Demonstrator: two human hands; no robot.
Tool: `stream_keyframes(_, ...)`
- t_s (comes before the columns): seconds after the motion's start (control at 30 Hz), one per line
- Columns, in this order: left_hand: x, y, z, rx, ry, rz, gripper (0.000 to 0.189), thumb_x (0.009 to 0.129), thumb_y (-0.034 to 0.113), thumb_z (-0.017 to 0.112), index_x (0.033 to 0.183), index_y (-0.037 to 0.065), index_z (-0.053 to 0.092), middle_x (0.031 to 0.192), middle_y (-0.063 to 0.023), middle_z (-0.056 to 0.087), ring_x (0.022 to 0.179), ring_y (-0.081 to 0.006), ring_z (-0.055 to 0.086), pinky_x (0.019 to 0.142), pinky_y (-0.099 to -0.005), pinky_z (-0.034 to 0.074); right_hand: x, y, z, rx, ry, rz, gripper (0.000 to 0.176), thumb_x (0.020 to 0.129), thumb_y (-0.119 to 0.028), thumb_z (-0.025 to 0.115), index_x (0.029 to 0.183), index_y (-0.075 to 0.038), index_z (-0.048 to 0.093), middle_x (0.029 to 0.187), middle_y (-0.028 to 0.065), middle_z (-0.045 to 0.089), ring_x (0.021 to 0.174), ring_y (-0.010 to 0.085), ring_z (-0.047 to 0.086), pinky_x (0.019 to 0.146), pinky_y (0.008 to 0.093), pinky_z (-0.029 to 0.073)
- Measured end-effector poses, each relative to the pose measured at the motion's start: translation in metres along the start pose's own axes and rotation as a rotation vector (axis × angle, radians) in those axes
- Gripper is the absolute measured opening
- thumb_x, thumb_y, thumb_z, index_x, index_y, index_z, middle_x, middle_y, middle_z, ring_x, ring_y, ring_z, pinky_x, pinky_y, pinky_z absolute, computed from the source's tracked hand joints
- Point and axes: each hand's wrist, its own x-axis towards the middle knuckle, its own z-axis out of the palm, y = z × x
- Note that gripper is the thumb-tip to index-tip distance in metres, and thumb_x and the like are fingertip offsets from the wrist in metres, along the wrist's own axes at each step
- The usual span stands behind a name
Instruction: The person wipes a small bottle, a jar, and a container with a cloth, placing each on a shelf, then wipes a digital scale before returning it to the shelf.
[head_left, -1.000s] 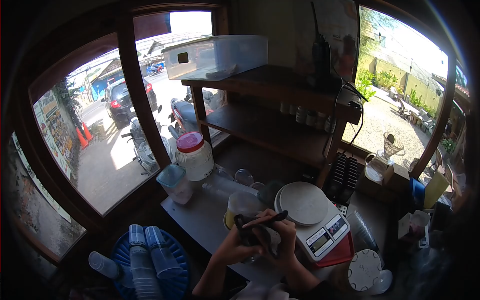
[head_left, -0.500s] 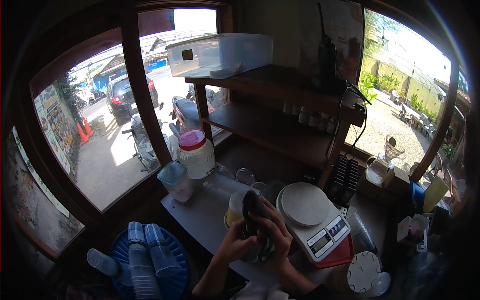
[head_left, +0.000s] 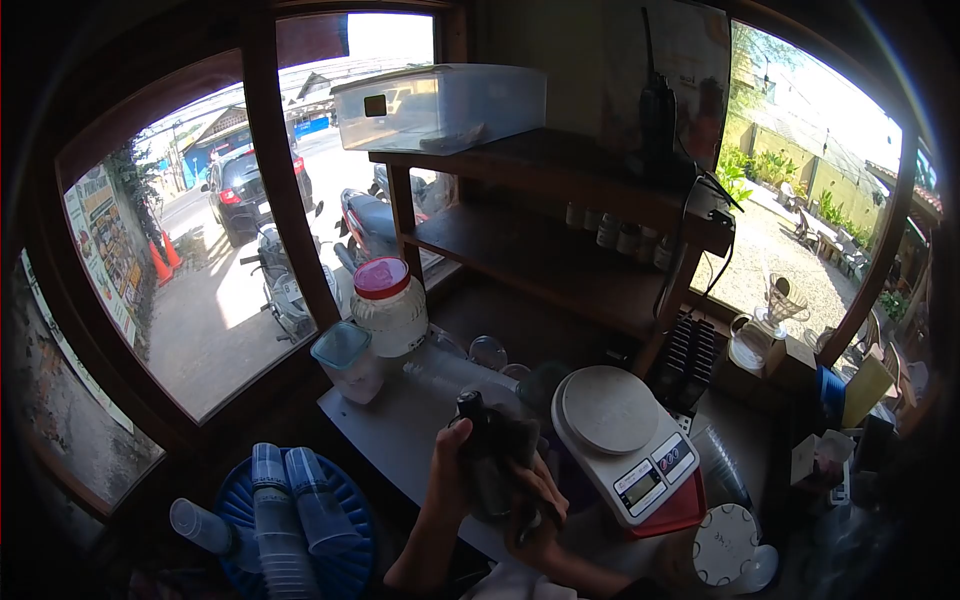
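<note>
My left hand point(head_left: 450, 465) is closed around a dark bottle point(head_left: 486, 487) with a black top, held upright over the grey counter point(head_left: 385, 445). Its thumb lies near the top. My right hand point(head_left: 540, 505) grips a dark cloth point(head_left: 515, 440) bunched against the bottle's right side. The cloth is blurred, and it and the hands cover much of the bottle. Right of my hands stands a white kitchen scale point(head_left: 605, 410) with a round platform and a small display.
Stacked clear plastic cups point(head_left: 285, 530) lie on a blue round basket point(head_left: 362, 520) at lower left. Behind stand a jar with a red lid point(head_left: 388, 315) and a lidded plastic tub point(head_left: 347, 375). A red tray point(head_left: 675, 515) is under the scale; a round white lid point(head_left: 725, 543) sits at lower right.
The dark cloth has shifted from over the bottle's top to its right side, uncovering the black top. My right hand has moved lower. The cup of yellow liquid is now hidden.
</note>
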Motion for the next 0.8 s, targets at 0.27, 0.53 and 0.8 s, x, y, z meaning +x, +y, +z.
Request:
stream_keyframes(0.27,0.002,0.002,0.010,-0.105,0.006,0.166,0.049,0.083,0.048,0.041,0.100,0.003,0.052,0.088,-0.0103,0.057,0.081,-0.0220,0.058,0.075,-0.0325,0.048,-0.013,0.005,-0.003,0.460,0.397,0.385,0.031,0.094,-0.022,0.040,0.096,0.005,0.055,0.121,0.0242,0.048,0.104,0.0310,0.055,0.090,0.0408,0.042)
stream_keyframes(0.53,0.010,-0.007,0.022,-0.460,-0.005,0.464,0.052,0.084,0.050,0.041,0.105,0.003,0.050,0.096,-0.0111,0.055,0.091,-0.0223,0.055,0.084,-0.0353,0.045,0.009,-0.016,-0.008,0.055,-0.124,0.100,0.053,0.082,-0.008,0.051,0.134,-0.002,0.039,0.140,0.0270,0.026,0.127,0.0416,0.033,0.103,0.0434,0.029)
stream_keyframes(0.8,0.038,-0.005,0.035,-0.278,-0.230,0.868,0.066,0.086,0.060,0.037,0.117,0.002,0.044,0.105,-0.0152,0.053,0.095,-0.0288,0.055,0.082,-0.0423,0.047,-0.010,-0.012,-0.023,0.377,0.014,0.371,0.049,0.089,-0.007,0.048,0.136,-0.005,0.035,0.129,0.0177,0.046,0.120,0.0246,0.044,0.099,0.0345,0.035)
